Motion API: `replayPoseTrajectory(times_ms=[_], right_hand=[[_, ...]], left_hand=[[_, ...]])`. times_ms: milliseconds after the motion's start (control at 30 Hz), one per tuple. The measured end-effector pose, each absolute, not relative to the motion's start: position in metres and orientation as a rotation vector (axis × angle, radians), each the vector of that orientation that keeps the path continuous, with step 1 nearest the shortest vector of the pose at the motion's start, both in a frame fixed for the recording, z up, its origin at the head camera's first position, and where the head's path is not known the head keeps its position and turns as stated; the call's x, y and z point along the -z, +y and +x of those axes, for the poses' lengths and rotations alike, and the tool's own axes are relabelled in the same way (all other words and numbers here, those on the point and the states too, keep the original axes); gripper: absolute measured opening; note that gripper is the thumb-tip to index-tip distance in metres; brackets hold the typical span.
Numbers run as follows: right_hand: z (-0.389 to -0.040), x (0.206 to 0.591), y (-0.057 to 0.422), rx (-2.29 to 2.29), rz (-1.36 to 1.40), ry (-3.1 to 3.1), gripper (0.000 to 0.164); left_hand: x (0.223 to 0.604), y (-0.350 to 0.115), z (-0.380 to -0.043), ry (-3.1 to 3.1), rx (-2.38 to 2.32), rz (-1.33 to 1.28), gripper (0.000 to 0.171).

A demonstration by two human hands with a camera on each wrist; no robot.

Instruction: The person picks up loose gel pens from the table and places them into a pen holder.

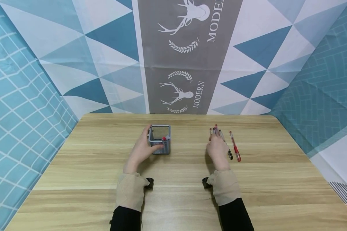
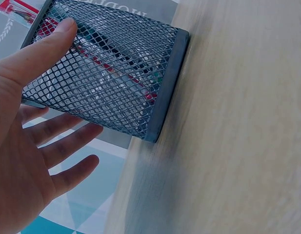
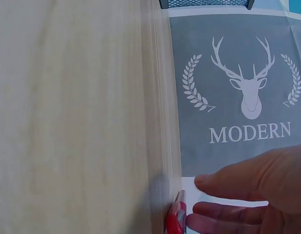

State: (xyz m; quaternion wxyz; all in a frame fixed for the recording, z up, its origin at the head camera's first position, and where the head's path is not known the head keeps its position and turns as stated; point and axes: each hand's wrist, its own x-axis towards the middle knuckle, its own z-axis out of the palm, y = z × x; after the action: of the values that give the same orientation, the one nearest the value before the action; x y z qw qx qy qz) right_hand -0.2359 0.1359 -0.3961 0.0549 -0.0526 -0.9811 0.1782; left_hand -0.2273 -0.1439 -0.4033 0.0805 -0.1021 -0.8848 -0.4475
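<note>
Head view: mesh pen holder point(image 1: 165, 149) stands upright on the wooden table point(image 1: 179, 195), toward the person's left. Left hand point(image 1: 141, 148) has it in a grasp: thumb across the near face, fingers along the left side. Red and whitish pen tops show inside, near the right side of the rim. Right hand point(image 1: 218, 150), well apart from the holder, reaches over a loose cluster of pens point(image 1: 211, 131); from here cannot tell what its fingers touch. Black pen point(image 1: 230, 155) lies partly under that hand; red pen point(image 1: 235, 147) lies just beside, to the right, slanted. Both arms: beige cuffs point(image 1: 130, 191), black sleeves point(image 1: 125, 218). Beyond the table, a hanging with a grey panel point(image 1: 159, 57), white stag heads and MODERN lettering.

Left wrist view: thumb lies against the mesh; the other fingers extend, spread, behind the holder. Pens slant within, seen through the wire; one red-ended pen point(image 2: 18, 10) pokes out past the rim.

Right wrist view: thumb and visible fingers released, a gap between them. A red pen lies right at the fingertips; contact unclear. Part of the mesh holder enters at the top edge.
</note>
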Motion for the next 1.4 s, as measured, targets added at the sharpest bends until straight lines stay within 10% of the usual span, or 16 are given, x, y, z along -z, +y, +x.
replayPoseTrajectory(times_ms=[1400], right_hand=[[-0.2372, 0.3955, 0.1335, -0.355, -0.114, -3.264, 0.026]], left_hand=[[0.4035, -0.1446, -0.2275, -2.648, 1.342, -0.315, 0.098]])
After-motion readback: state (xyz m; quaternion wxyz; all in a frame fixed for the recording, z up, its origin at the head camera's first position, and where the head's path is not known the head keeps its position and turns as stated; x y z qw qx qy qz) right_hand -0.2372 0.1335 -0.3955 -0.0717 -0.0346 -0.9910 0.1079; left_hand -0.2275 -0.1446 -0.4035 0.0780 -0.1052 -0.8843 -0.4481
